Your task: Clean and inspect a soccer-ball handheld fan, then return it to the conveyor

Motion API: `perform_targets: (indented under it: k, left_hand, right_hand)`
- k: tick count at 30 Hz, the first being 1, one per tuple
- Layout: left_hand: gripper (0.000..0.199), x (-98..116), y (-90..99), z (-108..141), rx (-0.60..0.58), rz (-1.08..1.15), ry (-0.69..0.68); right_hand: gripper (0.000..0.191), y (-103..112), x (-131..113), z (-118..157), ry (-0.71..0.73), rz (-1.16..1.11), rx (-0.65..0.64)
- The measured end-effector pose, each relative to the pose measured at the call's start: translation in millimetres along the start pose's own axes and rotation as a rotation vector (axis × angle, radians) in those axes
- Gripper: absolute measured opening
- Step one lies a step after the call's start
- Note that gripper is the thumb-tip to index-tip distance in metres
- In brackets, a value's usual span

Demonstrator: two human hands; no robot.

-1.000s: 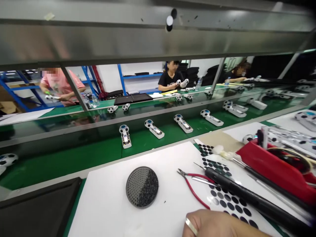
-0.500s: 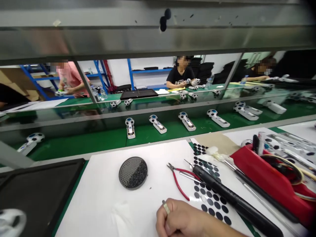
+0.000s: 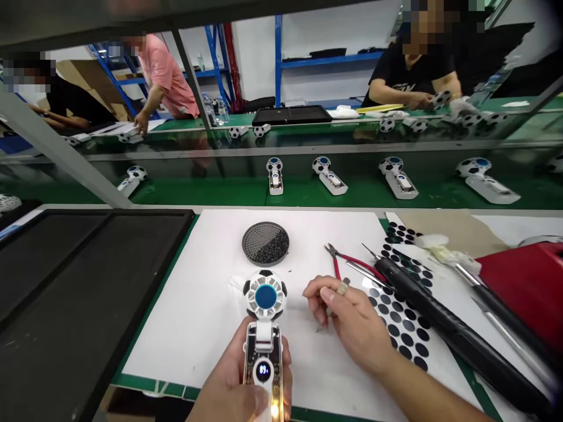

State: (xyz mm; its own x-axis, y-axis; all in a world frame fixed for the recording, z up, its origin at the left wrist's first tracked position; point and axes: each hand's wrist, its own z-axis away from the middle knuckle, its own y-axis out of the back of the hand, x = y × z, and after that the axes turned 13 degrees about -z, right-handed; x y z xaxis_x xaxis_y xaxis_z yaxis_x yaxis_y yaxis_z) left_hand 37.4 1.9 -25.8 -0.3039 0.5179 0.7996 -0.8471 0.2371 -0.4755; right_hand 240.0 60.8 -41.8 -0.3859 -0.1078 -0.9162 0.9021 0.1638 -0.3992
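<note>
My left hand (image 3: 233,381) is closed around the handle of a small handheld fan (image 3: 264,334) with a black-and-white football-patterned head and a blue centre. Its transparent front shows a circuit board, a lit display reading 89 and a glowing yellow light; my thumb lies across the lower front. To the right of the fan, my right hand (image 3: 352,319) hovers over the white sheet with curled fingers. A slim grey tool (image 3: 345,283) with a pale band pokes out above the fingers, and a thin pointed tip shows below them; its middle is hidden.
Ahead lies a round dark dish (image 3: 259,240) of small black bits. Red-handled cutters (image 3: 336,261), a black electric screwdriver (image 3: 422,305) and a sheet of black dots (image 3: 411,334) lie right. Black trays (image 3: 109,293) stand left. Fans lie on the green conveyor (image 3: 197,187); co-workers sit beyond.
My left hand has come into view holding the fan. My right hand has lifted and turned, its fingers now facing the fan. The view has turned left and down.
</note>
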Motion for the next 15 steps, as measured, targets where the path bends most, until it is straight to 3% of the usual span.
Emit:
perform_targets:
  k: [4,7,9,11,15]
  left_hand:
    - [0.060,3.1,2.4,-3.1,0.018,-0.010,-0.020]
    - [0.055,5.2,3.7,-4.7,0.018,-0.014,0.005]
    - [0.052,4.7,5.8,-8.5,0.008,-0.041,0.013]
    - [0.051,2.7,9.3,-14.0,0.010,-0.080,0.015]
    - [0.057,-0.9,15.5,-23.1,0.080,-0.187,0.015]
  right_hand:
    - [0.032,-3.3,3.3,1.3,0.160,0.516,-0.114]
    - [0.040,-3.6,5.0,0.7,0.105,0.688,-0.090]
    - [0.043,-2.6,4.9,3.0,0.033,0.634,-0.037]
    - [0.042,-1.7,3.2,7.6,0.002,0.417,-0.029]
    - [0.024,-5.0,-4.3,16.3,0.034,0.038,-0.195]
